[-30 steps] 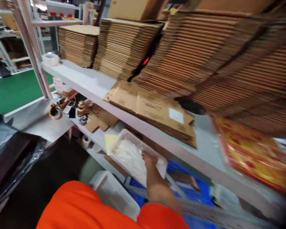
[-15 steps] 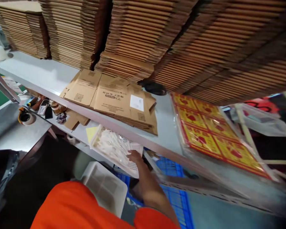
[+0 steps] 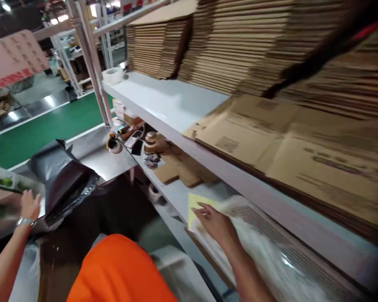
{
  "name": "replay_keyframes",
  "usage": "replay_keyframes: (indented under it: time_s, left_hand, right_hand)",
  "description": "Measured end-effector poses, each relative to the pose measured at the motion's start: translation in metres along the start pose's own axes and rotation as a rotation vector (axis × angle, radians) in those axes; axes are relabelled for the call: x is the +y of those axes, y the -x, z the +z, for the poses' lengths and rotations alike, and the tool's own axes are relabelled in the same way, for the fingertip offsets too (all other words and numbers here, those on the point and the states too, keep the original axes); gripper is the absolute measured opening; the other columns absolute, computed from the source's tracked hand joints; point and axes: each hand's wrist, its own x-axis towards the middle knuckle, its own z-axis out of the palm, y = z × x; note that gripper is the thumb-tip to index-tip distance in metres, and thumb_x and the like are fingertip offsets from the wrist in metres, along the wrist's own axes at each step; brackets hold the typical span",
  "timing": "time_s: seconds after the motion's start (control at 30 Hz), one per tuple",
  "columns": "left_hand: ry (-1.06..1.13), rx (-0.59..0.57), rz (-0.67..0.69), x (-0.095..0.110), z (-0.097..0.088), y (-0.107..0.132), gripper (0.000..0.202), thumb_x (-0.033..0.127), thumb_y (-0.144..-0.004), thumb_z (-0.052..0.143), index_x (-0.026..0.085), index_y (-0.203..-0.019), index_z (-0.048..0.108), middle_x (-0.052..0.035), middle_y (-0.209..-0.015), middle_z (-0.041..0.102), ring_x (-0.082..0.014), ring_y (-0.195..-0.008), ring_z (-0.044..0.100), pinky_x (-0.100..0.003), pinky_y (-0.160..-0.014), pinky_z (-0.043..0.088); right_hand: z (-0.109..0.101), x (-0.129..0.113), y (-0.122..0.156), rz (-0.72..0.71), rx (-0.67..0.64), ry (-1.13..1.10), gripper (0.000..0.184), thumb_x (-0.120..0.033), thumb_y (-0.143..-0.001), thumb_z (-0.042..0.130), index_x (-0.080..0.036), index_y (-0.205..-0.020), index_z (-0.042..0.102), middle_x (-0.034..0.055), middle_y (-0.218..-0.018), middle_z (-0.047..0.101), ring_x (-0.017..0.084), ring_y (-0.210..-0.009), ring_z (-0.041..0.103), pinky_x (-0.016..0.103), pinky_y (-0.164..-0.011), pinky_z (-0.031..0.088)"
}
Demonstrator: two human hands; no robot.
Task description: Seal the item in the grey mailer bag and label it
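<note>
My right hand (image 3: 217, 226) reaches over the near end of a perforated white tray (image 3: 264, 218). Its fingers are a little apart, over a yellow sheet of paper (image 3: 204, 201), and I make out nothing held; whether they touch the sheet is unclear. White, plastic-looking pieces (image 3: 261, 247) fill the tray, blurred by motion. My left hand is out of sight. At the far left, another person's hand (image 3: 30, 205), wearing a metal-banded watch, rests on a package printed with green fruit (image 3: 9, 184).
Flattened cartons (image 3: 255, 134) lie on the upper shelf (image 3: 176, 98), below tall carton stacks (image 3: 245, 42). A black plastic bag (image 3: 59, 180) sits on the metal table (image 3: 94, 155). Tape rolls (image 3: 113, 75) and brown cardboard pieces (image 3: 176, 167) are nearby. A white bin (image 3: 179, 268) stands below.
The view has swung left, bringing in the green belt, the black bag and the other person's hand. My right hand has moved from the tray's right end to the yellow sheet.
</note>
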Motion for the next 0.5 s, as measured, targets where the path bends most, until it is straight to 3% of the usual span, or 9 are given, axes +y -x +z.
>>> replay_keyframes:
  time_s: [0.1,0.17,0.27,0.37,0.43,0.5]
  left_hand:
    - [0.014,0.023,0.007,-0.006,0.01,-0.025,0.067,0.039,-0.101,0.044,0.0,-0.155,0.052,-0.0329,-0.174,0.041,-0.0447,-0.17,0.026,-0.069,-0.137,0.021]
    - [0.002,-0.011,0.118,0.006,0.029,-0.046,0.072,0.043,-0.103,0.042,0.001,-0.161,0.045,-0.0301,-0.179,0.033,-0.0414,-0.172,0.022,-0.065,-0.139,0.02]
    - [-0.051,-0.096,0.25,0.03,0.06,-0.074,0.07,0.042,-0.105,0.042,0.004,-0.164,0.045,-0.026,-0.182,0.03,-0.0412,-0.172,0.021,-0.063,-0.138,0.022]
    - [-0.132,-0.197,0.418,0.048,0.096,-0.095,0.067,0.034,-0.105,0.045,0.005,-0.166,0.046,-0.0241,-0.182,0.03,-0.0409,-0.171,0.026,-0.061,-0.138,0.026]
    - [-0.177,-0.247,0.556,0.053,0.126,-0.104,0.069,0.029,-0.104,0.048,0.007,-0.168,0.043,-0.0213,-0.183,0.031,-0.0383,-0.171,0.027,-0.06,-0.138,0.027]
    - [-0.193,-0.31,0.704,0.051,0.158,-0.11,0.072,0.029,-0.102,0.05,0.007,-0.17,0.041,-0.0202,-0.184,0.028,-0.0362,-0.172,0.025,-0.059,-0.139,0.026]
  right_hand:
    - [0.093,-0.104,-0.017,-0.11,-0.195,-0.286,0.049,-0.051,-0.077,0.083,-0.025,-0.118,0.079,0.0108,-0.101,0.085,0.031,-0.092,0.079,0.042,-0.09,0.059]
    - [0.156,-0.172,-0.02,-0.092,-0.3,-0.451,0.052,-0.045,-0.075,0.087,-0.02,-0.12,0.078,0.0132,-0.108,0.084,0.031,-0.095,0.077,0.042,-0.094,0.058]
    - [0.24,-0.256,-0.027,-0.099,-0.406,-0.502,0.052,-0.043,-0.08,0.086,-0.016,-0.123,0.076,0.0143,-0.114,0.084,0.029,-0.102,0.078,0.039,-0.098,0.058]
    - [0.302,-0.314,-0.038,-0.067,-0.422,-0.47,0.048,-0.041,-0.077,0.09,-0.016,-0.116,0.077,0.018,-0.115,0.083,0.034,-0.109,0.078,0.044,-0.103,0.057]
    - [0.33,-0.341,-0.047,-0.046,-0.407,-0.451,0.038,-0.038,-0.073,0.093,-0.017,-0.101,0.079,0.02,-0.107,0.083,0.036,-0.107,0.078,0.044,-0.1,0.056]
    - [0.347,-0.358,-0.056,-0.026,-0.392,-0.446,0.025,-0.034,-0.071,0.093,-0.019,-0.078,0.075,0.0182,-0.088,0.082,0.034,-0.093,0.08,0.042,-0.09,0.058]
